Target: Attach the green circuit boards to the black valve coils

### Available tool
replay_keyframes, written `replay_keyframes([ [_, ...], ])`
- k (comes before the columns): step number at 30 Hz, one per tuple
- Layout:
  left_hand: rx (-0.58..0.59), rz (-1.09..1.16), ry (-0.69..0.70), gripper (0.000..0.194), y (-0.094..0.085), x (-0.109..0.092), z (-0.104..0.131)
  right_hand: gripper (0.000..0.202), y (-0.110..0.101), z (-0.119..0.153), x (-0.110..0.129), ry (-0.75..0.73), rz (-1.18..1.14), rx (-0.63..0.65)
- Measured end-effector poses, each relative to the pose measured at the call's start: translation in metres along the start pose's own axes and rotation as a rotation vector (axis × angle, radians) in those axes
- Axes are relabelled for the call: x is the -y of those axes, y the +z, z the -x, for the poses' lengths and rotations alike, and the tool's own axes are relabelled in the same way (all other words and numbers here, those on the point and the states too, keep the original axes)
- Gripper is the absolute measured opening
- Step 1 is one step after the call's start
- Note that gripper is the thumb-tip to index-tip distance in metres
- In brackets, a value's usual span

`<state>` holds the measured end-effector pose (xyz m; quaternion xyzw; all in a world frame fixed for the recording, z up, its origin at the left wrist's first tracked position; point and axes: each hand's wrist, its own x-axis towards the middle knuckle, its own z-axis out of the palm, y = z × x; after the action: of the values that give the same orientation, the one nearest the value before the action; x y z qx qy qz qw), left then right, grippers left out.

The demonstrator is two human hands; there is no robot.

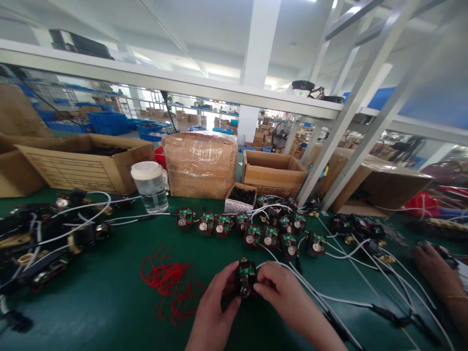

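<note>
one small black module with a green circuit board (247, 277) is noted between both hands at the dark green surface (120, 297). from my remote post, i record the left hand (218, 301) with fingers clamped on its left side; the right hand (280, 285) reaches its right edge, fingers' closure indeterminable. tangled thin red wire (166, 277) lies left; similar modules (252, 236) stand behind.

A factory assembly hall, shown by the green workbench (124, 273), blue bins (107, 123) and circuit assemblies (253, 236).

Black module (241, 285), green board (249, 269) exposed
</note>
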<state>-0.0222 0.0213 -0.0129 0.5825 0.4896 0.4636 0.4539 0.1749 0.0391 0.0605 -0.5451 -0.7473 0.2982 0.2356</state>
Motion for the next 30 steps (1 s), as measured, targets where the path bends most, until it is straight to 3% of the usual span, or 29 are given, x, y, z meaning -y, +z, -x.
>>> replay_keyframes([
  [12, -0.048, 0.061, -0.002, 0.061, 0.002, -0.004, -0.002, 0.014, -0.008, -0.015, 0.009, 0.043, 0.032, 0.145],
  [20, -0.014, 0.099, -0.053, 0.064, 0.004, -0.006, -0.003, 0.013, -0.027, -0.039, 0.038, -0.334, 0.556, 0.325],
  [26, -0.028, 0.084, -0.051, 0.065, 0.005, -0.004, -0.004, 0.022, -0.024, -0.067, 0.051, -0.405, 0.716, 0.461],
  [30, -0.037, 0.093, -0.046, 0.064, 0.004, -0.003, -0.004, 0.017, -0.019, -0.064, 0.048, -0.486, 0.779, 0.471],
])
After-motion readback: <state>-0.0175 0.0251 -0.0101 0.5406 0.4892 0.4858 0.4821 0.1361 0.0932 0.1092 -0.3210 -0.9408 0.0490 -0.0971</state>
